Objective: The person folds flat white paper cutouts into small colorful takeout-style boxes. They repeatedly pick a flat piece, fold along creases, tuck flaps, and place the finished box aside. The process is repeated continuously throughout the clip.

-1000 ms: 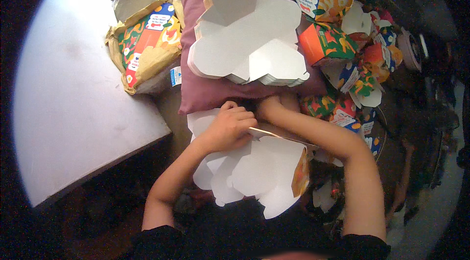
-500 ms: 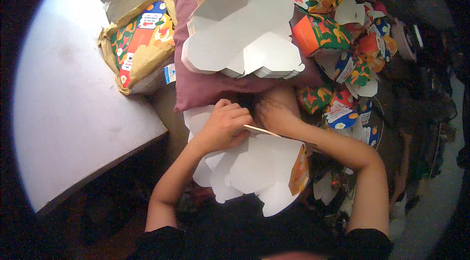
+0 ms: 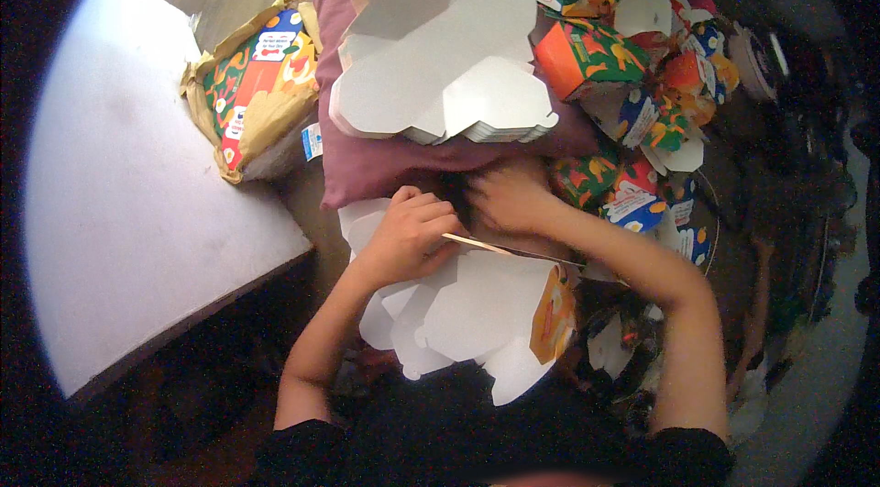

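On my lap lies a partly folded cardboard carton [image 3: 477,294], its white inside facing up and an orange printed panel at its right. My left hand [image 3: 408,235] is closed over its far edge, fingers bent around the board. Beyond that edge, my right hand [image 3: 511,198] points left with curled fingers close together. Its fingertips are lost in the shadow below the pillow, so what they hold cannot be made out. Another white carton flap [image 3: 359,223] shows under my left wrist. Ahead, a stack of flat white carton blanks [image 3: 431,56] rests on a mauve pillow [image 3: 353,171].
A white tabletop [image 3: 156,203] with a sharp corner stands at the left. Beside it, a torn brown paper package [image 3: 252,83] holds colourful printed cartons. Several folded cartons, including an orange and green one [image 3: 591,56], are heaped at the right, close to my right forearm.
The pillow, stack and heap appear shifted slightly left. My right hand sits a little higher and further left, and more of the carton's thin far edge shows. My left hand keeps its hold.
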The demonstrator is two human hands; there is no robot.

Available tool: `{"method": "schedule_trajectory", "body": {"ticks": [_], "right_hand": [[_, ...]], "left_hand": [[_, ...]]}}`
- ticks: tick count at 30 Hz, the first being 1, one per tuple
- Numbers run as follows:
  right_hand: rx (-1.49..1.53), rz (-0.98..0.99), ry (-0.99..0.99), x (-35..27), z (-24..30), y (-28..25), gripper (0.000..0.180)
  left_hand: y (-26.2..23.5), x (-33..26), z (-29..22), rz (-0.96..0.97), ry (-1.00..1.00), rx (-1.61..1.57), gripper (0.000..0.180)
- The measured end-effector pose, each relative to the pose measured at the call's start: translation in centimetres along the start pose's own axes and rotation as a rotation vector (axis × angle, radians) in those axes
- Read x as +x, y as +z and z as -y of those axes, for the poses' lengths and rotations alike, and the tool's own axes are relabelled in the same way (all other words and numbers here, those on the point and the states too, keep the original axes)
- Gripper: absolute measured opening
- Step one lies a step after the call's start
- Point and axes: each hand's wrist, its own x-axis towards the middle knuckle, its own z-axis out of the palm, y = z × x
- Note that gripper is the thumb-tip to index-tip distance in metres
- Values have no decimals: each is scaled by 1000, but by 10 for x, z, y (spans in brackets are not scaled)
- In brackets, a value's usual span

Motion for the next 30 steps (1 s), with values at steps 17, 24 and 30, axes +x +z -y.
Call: {"method": "schedule_trajectory", "body": {"ticks": [17,24,30], "right_hand": [[-276,169,95,69,21,43,25],[-273,17,-255,1,27,32,26],[-55,-277,-324,-39,4,45,43]], "left_hand": [[-2,-5,-4,-30,-42,34,29],[-3,-7,-6,-36,-66,21,28],[-2,-5,-6,-8,-81,19,28]]}}
